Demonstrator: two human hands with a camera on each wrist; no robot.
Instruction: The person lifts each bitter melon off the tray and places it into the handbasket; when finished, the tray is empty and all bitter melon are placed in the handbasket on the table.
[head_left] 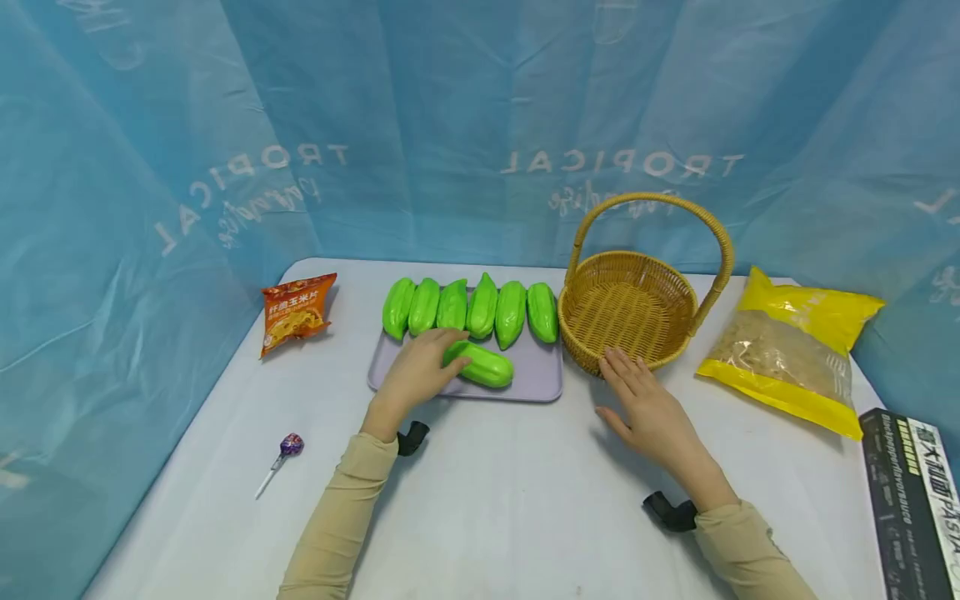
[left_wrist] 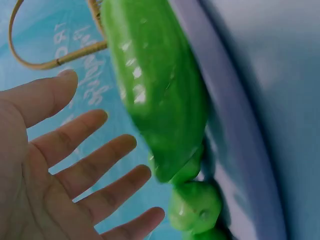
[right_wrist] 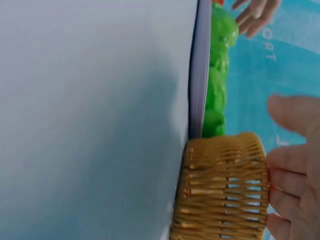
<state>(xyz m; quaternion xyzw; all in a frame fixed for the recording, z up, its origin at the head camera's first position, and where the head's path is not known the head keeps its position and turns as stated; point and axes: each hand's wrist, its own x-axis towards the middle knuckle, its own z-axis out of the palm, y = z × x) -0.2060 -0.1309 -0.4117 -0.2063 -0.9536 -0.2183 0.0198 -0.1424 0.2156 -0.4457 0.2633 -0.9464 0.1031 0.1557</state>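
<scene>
A glossy green ridged fruit [head_left: 486,367], shaped like a star fruit, lies slantwise on the front of a pale purple tray [head_left: 538,385]. My left hand [head_left: 422,371] hovers at its left end; in the left wrist view the fingers are spread and hold nothing. Behind it, several similar green fruits [head_left: 482,307] lie side by side in a row along the tray's back. My right hand [head_left: 651,417] reaches to the front rim of a round wicker basket [head_left: 628,304] with a tall handle, its straight fingers right at the rim.
An orange snack bag [head_left: 296,312] lies at the back left, with a purple-wrapped lollipop [head_left: 283,457] nearer the front. Right of the basket lies a yellow bag with a see-through panel [head_left: 795,350]. A black pasta box [head_left: 911,500] stands at the right edge. Blue curtain [head_left: 450,125] hangs behind.
</scene>
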